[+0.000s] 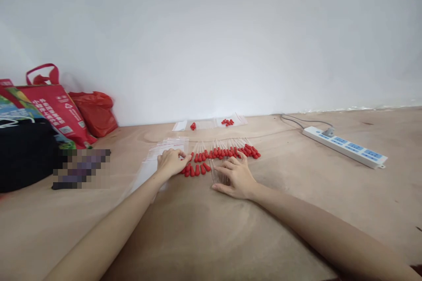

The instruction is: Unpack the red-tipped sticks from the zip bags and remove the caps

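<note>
My left hand (172,162) rests at the left end of the red-bulbed droppers, over the edge of some clear zip bags. Its thumb and forefinger reach to the nearest red bulbs, and the other fingers are partly hidden. My right hand (238,177) lies over a small group of clear thin tubes (216,175), its thumb and fingers apart. Beyond the hands runs a long row of droppers (220,153), bulbs toward me and clear stems pointing to the wall. Several more red bulbs (197,170) lie in a shorter row between the hands.
Flat zip bags (150,162) lie left of the droppers. Near the wall are two bags holding red bulbs (227,122). A white power strip (344,146) with a grey cable stands at right. Red bags (95,112) and a black cloth item (28,153) sit at left.
</note>
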### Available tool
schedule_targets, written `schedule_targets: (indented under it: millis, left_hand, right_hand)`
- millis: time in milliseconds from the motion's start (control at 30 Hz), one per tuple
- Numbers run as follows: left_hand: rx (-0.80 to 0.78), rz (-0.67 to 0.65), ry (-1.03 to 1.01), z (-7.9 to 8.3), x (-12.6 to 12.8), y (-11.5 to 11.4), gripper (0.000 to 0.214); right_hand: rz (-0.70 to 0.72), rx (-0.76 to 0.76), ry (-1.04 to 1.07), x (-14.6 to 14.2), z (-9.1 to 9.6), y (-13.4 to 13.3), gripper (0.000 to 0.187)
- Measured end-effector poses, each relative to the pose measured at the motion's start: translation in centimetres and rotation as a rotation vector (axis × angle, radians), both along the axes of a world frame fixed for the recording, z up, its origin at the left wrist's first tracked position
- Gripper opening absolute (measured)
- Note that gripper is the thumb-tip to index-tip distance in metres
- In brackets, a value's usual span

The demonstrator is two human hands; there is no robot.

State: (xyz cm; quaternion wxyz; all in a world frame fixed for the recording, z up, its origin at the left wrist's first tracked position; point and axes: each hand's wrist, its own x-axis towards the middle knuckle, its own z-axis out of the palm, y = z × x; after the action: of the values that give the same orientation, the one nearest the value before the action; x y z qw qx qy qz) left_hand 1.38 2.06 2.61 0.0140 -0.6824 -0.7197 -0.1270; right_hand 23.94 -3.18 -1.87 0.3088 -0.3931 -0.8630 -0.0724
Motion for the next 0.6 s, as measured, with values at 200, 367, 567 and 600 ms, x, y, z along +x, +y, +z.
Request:
schedule_targets:
  millis: [200,367,567,600]
  left_hand:
    - [-0.100,0.020,0.038,0.5,1.3,1.6,0.025]
    - [0.065,0.033,0.077,1.2,1.3,0.4,0.023]
    - [0.546,-0.363,0.080,-0.2,1.8,-4.2,0.012]
    - [0.564,-0.433,0.069,-0.7,2.0,-4.9,0.011]
  right_hand:
    - [-0.070,0.023,0.105,0.6,0.1,-0.1,0.027]
    - [-0.148,0.090,0.156,1.9,-0.1,0.2,0.023]
    - [-0.202,0.142,0.225,2.8,0.1,0.5,0.038]
    - [-0.197,0.156,0.213,2.8,0.2,0.4,0.040]
